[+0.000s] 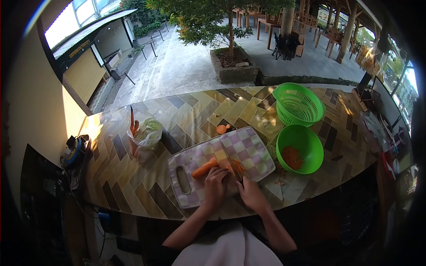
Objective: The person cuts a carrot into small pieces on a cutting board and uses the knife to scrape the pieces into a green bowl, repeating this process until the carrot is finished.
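Note:
A checkered cutting board [199, 153] lies on the table. On it is a peeled carrot [203, 170], with my left hand [216, 182] beside its right end, fingers bent down onto carrot I cannot make out fully. My right hand [249, 191] is closed around the handle of a knife [230, 162], whose blade points away from me. Thin carrot strips [238, 166] lie right of the blade. Carrot ends [222, 129] sit beyond the board. To the right, a green bowl [314, 153] holds shredded carrot [292, 158].
Behind the bowl stands a green colander [294, 98]. A plastic bag [147, 136] with carrots and a pale green vegetable is at the left of the patterned table [137, 175]. Cables and a blue roll [74, 150] sit at the left edge, packets [377, 128] at the right.

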Demonstrator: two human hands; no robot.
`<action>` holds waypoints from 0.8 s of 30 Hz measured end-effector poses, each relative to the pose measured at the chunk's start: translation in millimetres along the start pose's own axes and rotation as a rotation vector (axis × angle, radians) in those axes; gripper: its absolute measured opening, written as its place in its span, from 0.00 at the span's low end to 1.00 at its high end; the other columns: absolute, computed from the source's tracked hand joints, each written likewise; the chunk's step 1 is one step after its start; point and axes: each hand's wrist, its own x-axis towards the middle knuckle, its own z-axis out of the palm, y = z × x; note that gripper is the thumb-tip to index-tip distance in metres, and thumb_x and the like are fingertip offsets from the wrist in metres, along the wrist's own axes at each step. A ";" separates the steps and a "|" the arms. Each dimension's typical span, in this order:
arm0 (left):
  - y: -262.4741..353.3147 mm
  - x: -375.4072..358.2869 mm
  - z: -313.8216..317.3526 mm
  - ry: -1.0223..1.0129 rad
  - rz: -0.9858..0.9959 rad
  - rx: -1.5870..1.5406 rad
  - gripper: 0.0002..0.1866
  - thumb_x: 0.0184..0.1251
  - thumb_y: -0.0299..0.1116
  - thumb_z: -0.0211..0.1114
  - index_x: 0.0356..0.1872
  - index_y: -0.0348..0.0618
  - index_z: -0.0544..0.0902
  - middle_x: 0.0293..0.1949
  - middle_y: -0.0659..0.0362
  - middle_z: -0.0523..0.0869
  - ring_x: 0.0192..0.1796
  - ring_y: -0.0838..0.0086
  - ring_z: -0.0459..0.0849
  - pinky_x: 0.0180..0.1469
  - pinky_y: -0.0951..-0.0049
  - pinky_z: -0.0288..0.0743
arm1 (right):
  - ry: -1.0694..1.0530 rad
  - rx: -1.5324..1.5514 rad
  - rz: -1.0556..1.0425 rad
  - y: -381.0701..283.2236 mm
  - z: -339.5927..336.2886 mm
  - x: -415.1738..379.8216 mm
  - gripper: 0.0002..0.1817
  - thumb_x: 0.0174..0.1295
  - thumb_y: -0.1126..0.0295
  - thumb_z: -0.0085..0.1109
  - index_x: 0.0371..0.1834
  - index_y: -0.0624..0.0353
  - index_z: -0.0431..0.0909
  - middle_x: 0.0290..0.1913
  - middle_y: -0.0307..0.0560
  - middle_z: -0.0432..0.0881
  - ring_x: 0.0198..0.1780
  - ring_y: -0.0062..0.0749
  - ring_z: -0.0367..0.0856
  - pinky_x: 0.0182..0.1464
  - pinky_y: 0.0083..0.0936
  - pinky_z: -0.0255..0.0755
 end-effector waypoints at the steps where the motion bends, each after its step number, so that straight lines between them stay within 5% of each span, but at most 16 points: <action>1: 0.1 -0.7 -0.3 -0.001 0.001 0.004 0.14 0.52 0.21 0.63 0.41 0.31 0.88 0.45 0.47 0.88 0.52 0.54 0.83 0.57 0.62 0.77 | -0.017 0.046 -0.003 3.0 -4.1 0.0 0.17 0.73 0.62 0.51 0.39 0.70 0.70 0.34 0.72 0.80 0.43 0.71 0.79 0.43 0.56 0.70; 24: -3.8 -0.1 1.4 0.046 -0.005 -0.015 0.12 0.51 0.23 0.68 0.39 0.33 0.89 0.42 0.47 0.89 0.47 0.55 0.86 0.54 0.62 0.78 | 0.023 -0.115 0.085 -16.5 11.9 -5.6 0.15 0.73 0.63 0.51 0.43 0.69 0.70 0.37 0.72 0.81 0.46 0.70 0.79 0.45 0.55 0.72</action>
